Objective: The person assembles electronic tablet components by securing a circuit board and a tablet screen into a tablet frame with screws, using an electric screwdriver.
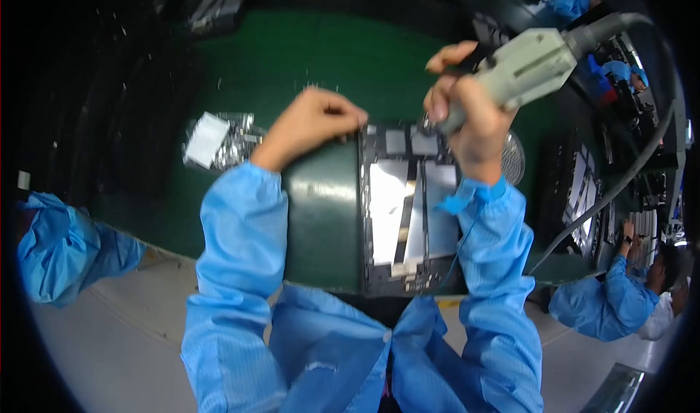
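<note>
On the green table in front of me lies an opened tablet (pixel 389 216), with silvery battery panels and dark inner parts showing. My left hand (pixel 313 125) is at its far left corner, thumb and fingertips pressed together; anything between them is too small or hidden to make out. My right hand (pixel 477 121) is wrapped round a pale grey-green electric screwdriver (pixel 529 67), held tilted over the tablet's far right part. Its tip is blurred and partly behind my fingers, so I cannot tell whether it touches the tablet. A blue band circles my right wrist.
Left of my left hand sits a clear bag of small shiny parts (pixel 240 142) with a white label (pixel 208 140). A round clear dish (pixel 513 159) stands beyond my right wrist. The screwdriver's cable (pixel 640 158) loops down the right side. People in blue sit left (pixel 62 249) and right (pixel 609 300).
</note>
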### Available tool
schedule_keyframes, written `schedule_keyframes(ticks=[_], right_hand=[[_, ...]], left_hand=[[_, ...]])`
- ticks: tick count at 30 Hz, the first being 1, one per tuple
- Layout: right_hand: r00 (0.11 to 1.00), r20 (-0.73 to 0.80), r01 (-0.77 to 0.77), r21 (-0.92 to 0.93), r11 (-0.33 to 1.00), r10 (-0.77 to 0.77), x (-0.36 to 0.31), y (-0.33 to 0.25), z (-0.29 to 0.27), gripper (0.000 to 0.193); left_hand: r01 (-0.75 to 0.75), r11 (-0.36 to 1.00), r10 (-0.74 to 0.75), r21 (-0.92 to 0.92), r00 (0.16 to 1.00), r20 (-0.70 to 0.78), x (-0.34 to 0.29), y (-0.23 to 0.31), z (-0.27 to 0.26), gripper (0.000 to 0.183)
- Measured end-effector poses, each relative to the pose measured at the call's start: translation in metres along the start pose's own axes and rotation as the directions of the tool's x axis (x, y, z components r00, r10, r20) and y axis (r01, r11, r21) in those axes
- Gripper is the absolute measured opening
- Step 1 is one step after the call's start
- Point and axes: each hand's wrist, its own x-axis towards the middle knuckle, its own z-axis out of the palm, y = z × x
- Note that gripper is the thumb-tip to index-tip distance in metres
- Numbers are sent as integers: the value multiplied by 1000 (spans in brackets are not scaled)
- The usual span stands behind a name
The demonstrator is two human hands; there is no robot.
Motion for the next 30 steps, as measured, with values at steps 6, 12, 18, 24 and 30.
schedule_keyframes(ticks=[6,12,18,24,30], right_hand=[[999,45,14,24,1000,-15,9,29,4,17],[974,224,24,6,1000,-25,7,52,10,25],[956,285,74,23,997,-77,10,60,7,19],[975,220,41,-17,999,-36,13,64,0,21],[987,120,-109,-1,994,108,-1,55,30,26]], left_hand=[[50,997,-48,-60,998,33,11,-4,-1,19],[-37,998,34,-54,998,-54,-2,-14,6,18],[-119,989,128,85,985,-113,-4,-17,11,20],[-119,992,124,51,987,-101,-2,-15,11,19],[-130,991,131,5,991,-37,2,-19,1,19]])
